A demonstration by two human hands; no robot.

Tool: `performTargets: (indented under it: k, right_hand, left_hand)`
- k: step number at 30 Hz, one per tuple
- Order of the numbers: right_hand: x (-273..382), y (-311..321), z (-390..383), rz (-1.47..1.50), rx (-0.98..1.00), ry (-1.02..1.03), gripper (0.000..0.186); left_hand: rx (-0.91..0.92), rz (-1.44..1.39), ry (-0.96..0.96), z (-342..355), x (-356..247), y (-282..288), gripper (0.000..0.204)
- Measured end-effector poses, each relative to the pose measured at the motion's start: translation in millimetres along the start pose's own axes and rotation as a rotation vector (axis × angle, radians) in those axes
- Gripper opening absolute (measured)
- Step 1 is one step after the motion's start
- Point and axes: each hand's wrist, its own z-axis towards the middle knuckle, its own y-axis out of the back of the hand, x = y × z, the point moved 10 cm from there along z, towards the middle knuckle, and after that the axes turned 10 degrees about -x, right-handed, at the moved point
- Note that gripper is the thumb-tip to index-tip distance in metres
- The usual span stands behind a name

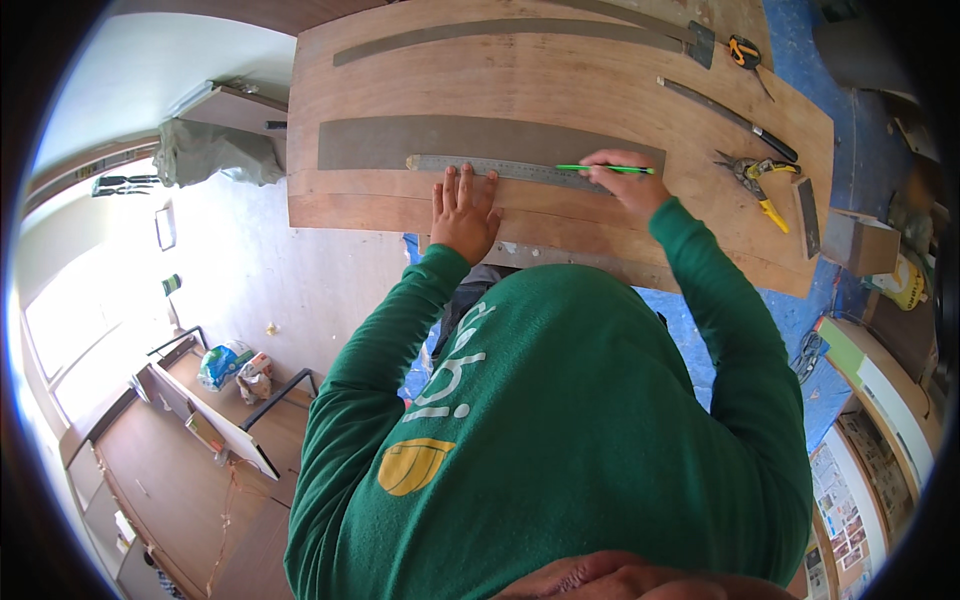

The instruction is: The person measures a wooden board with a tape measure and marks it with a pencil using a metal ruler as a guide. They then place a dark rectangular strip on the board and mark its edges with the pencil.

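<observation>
A long grey-brown strip (pixel 400 137) of sheet material lies across the wooden board in front of me. Along its near edge rests a metal ruler (pixel 520 169). My left hand (pixel 464 216) is laid flat with fingers spread, its fingertips pressing on the ruler and the strip's edge. A thin green pen or pencil (pixel 574 167) is gripped in my right hand (pixel 625 180). It lies nearly level over the ruler's right part, pointing left. My right fingers partly cover the ruler's right end.
Right of the strip lie yellow-handled snips (pixel 757 186), a black-handled blade-like tool (pixel 735 118), a dark flat bar (pixel 806 216) and an orange-black tape measure (pixel 743 52). A narrow strip (pixel 500 28) and a try square (pixel 700 45) are at the far side. A cardboard box (pixel 862 243) stands off the board's right edge.
</observation>
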Motion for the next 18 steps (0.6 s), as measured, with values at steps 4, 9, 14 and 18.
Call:
performTargets:
  k: [4, 9, 14, 18]
  right_hand:
    - [23, -65, 31, -0.076, 0.021, 0.092, 0.024]
    - [40, -117, 59, -0.039, 0.032, 0.120, 0.024]
    - [31, -84, 43, -0.079, 0.030, 0.090, 0.024]
    - [-3, 10, -5, 0.029, -0.018, -0.102, 0.023]
  left_hand:
    - [0.011, -0.001, 0.008, 1, 0, -1, 0.064]
    - [0.002, -0.016, 0.004, 3, 1, 0, 0.064]
    - [-0.011, 0.010, -0.001, 2, 1, 0, 0.063]
    - [0.009, -0.021, 0.017, 0, 1, 0, 0.063]
